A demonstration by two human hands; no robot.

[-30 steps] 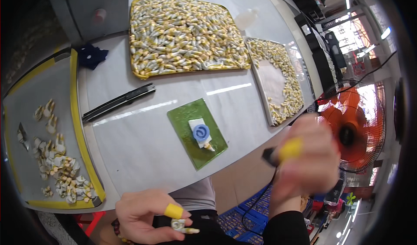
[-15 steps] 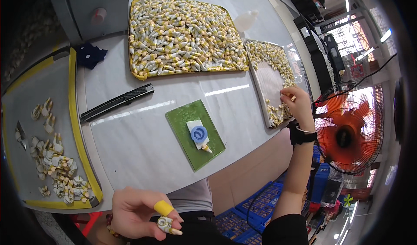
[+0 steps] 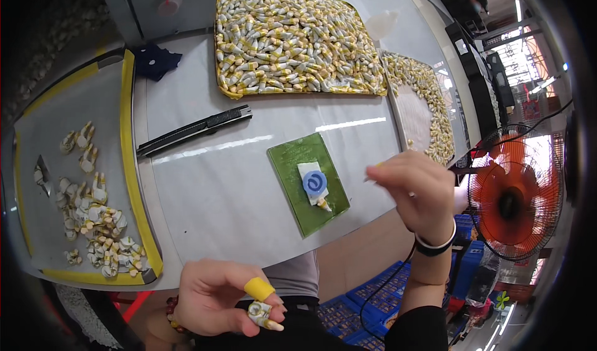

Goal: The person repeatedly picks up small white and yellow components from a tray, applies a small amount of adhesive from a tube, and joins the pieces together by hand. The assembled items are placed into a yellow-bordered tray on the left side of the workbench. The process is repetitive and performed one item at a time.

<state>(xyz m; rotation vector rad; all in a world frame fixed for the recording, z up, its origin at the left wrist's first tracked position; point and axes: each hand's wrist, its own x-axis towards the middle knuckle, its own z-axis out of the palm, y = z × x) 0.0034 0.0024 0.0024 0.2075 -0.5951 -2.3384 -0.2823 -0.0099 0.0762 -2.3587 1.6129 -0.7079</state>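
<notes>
At the lower edge, my left hand (image 3: pixel 227 298), a yellow wrap on one finger, pinches a small white figurine (image 3: pixel 260 314) with grey and yellow markings and a pale pointed end. My right hand (image 3: pixel 418 189) hangs over the table's right front edge, thumb and fingertips pinched together. A tiny yellow bit shows at those fingertips, blurred and mostly hidden. Left of that hand lies a green board (image 3: pixel 301 212) bearing a white pad, a round blue piece (image 3: pixel 314 182) and a small yellow-and-white part (image 3: pixel 324 204). Beyond it is a shallow tray (image 3: pixel 411 111) of small yellow-and-white pieces.
A large yellow-edged tray (image 3: pixel 222 94) full of similar pieces lies at the back. A black utility knife (image 3: pixel 196 130) and a dark blue cloth (image 3: pixel 156 62) are left of centre. The left tray (image 3: pixel 129 146) holds a figurine pile. An orange fan (image 3: pixel 511 195) stands right.
My right hand has come away from the small tray, leftward and toward me, fingers still pinched. My left hand keeps hold of the figurine. The whole view has shifted slightly.
</notes>
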